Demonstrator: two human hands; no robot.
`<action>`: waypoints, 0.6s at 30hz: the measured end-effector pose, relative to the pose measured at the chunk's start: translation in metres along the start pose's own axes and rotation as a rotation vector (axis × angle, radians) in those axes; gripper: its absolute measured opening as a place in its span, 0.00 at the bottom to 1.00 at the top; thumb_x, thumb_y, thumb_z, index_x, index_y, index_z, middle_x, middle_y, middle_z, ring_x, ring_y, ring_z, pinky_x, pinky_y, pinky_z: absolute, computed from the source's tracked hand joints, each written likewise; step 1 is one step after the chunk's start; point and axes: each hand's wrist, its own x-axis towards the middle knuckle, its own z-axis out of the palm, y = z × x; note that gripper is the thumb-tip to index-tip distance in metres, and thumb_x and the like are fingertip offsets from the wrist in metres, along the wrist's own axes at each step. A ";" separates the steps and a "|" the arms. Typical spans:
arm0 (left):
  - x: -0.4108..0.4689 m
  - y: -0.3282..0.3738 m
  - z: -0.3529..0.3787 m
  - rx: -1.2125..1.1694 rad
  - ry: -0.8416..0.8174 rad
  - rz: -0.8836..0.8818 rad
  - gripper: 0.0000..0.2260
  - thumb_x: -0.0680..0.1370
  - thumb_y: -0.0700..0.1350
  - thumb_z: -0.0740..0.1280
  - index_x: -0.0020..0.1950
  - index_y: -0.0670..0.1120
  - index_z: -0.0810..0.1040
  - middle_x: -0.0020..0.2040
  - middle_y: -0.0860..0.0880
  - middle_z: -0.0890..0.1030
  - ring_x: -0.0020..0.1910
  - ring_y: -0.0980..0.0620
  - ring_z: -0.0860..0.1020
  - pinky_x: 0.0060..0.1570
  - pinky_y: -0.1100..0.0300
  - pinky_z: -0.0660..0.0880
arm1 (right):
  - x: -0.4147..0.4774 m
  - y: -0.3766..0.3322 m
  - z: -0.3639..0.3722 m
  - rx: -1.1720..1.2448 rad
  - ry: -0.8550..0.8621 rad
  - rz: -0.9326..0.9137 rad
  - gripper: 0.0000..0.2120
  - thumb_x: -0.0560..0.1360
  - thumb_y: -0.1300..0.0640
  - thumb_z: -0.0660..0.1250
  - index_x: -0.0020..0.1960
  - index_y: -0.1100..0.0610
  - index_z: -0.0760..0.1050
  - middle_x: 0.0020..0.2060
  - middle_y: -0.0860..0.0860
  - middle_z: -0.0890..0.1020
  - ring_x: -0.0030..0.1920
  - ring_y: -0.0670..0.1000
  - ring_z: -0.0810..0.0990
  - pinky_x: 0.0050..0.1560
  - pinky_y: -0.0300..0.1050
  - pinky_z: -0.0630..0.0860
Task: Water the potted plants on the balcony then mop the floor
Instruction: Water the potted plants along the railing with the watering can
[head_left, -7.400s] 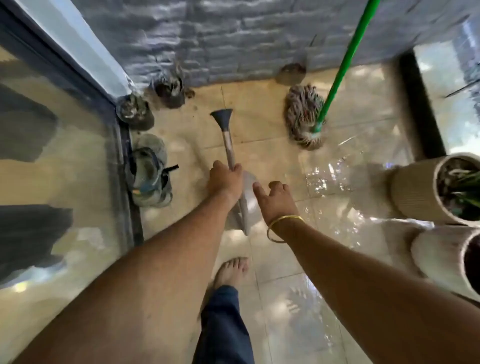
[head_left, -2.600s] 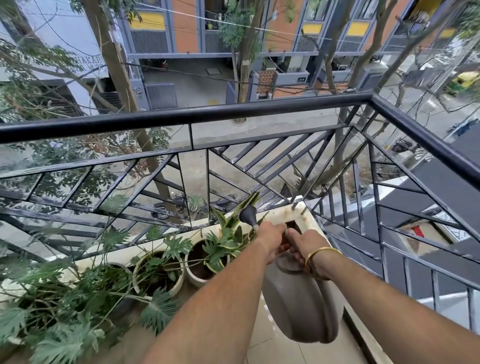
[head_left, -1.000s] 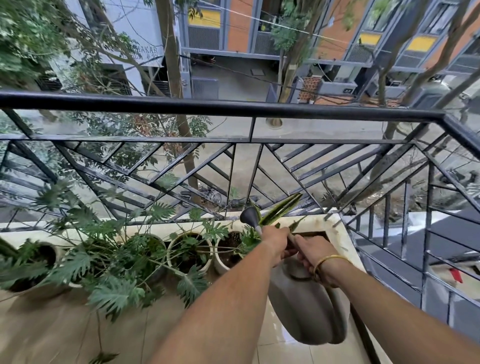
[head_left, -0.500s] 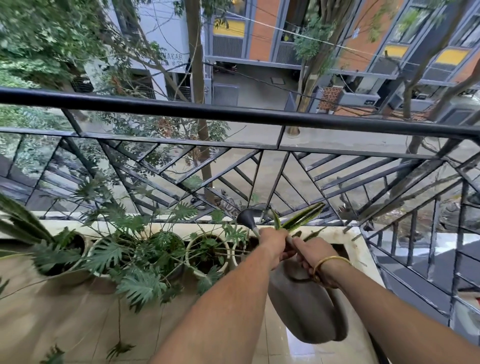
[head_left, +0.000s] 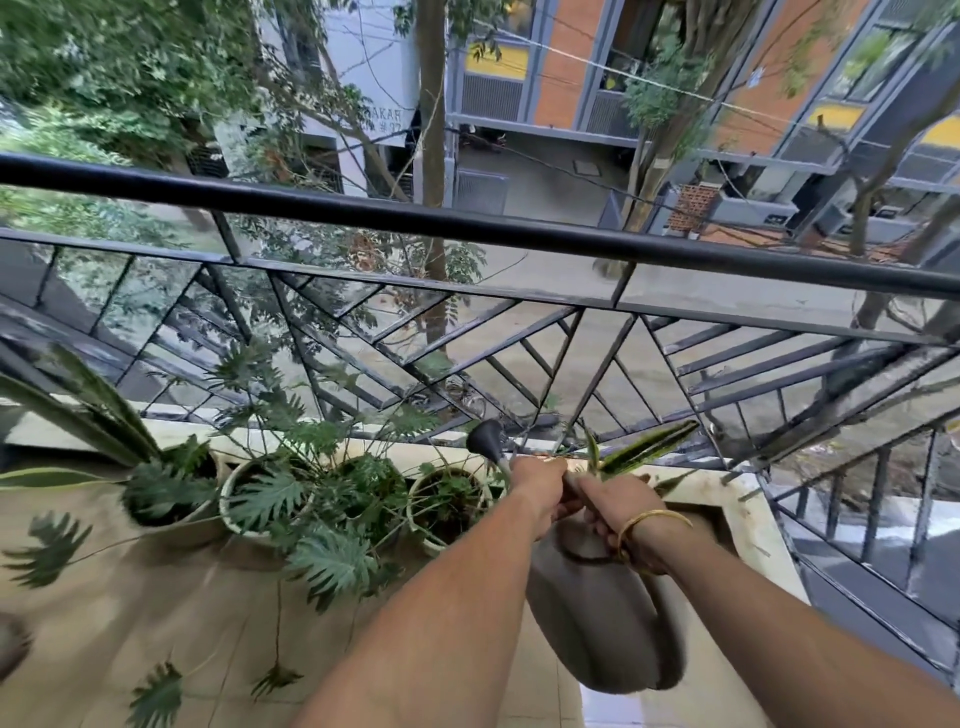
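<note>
I hold a grey watering can (head_left: 608, 629) in front of me with both hands. My left hand (head_left: 537, 486) grips its thin spout tube, my right hand (head_left: 618, 506), with a gold bangle on the wrist, grips the handle at the top. The dark rose head (head_left: 485, 439) of the spout points up-left over a round pot (head_left: 449, 504) with a small green plant. A striped snake plant (head_left: 644, 449) rises just behind my hands. More potted leafy plants (head_left: 291, 493) stand in a row to the left along the railing. No water stream is visible.
A black metal railing (head_left: 467, 228) with slanted bars closes the balcony ahead and on the right. A pale ledge (head_left: 727, 499) runs under it. Beige floor tiles (head_left: 104, 623) lie at the lower left. The street and buildings are beyond.
The view has swung left along the row of pots, showing more plants on the left. My hands keep the same grip on the can, with the spout over the small pot.
</note>
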 end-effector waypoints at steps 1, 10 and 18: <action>0.000 0.000 -0.004 -0.004 -0.006 -0.010 0.02 0.79 0.36 0.64 0.51 0.41 0.73 0.33 0.41 0.77 0.26 0.48 0.77 0.28 0.56 0.80 | -0.001 -0.003 0.003 0.004 -0.005 0.000 0.30 0.77 0.38 0.61 0.29 0.60 0.81 0.20 0.51 0.80 0.22 0.50 0.76 0.30 0.42 0.70; 0.005 0.001 -0.037 0.018 -0.051 -0.030 0.00 0.81 0.38 0.63 0.50 0.41 0.73 0.32 0.44 0.77 0.26 0.49 0.78 0.29 0.56 0.80 | -0.017 -0.026 0.026 -0.031 0.021 0.010 0.31 0.78 0.37 0.60 0.32 0.61 0.83 0.22 0.52 0.81 0.26 0.54 0.79 0.37 0.45 0.75; 0.003 0.010 -0.057 0.050 -0.093 -0.021 0.02 0.80 0.37 0.64 0.48 0.41 0.73 0.31 0.43 0.77 0.25 0.49 0.78 0.28 0.57 0.79 | -0.027 -0.043 0.042 -0.030 0.054 0.019 0.31 0.78 0.38 0.59 0.29 0.59 0.80 0.19 0.51 0.79 0.25 0.54 0.78 0.43 0.50 0.80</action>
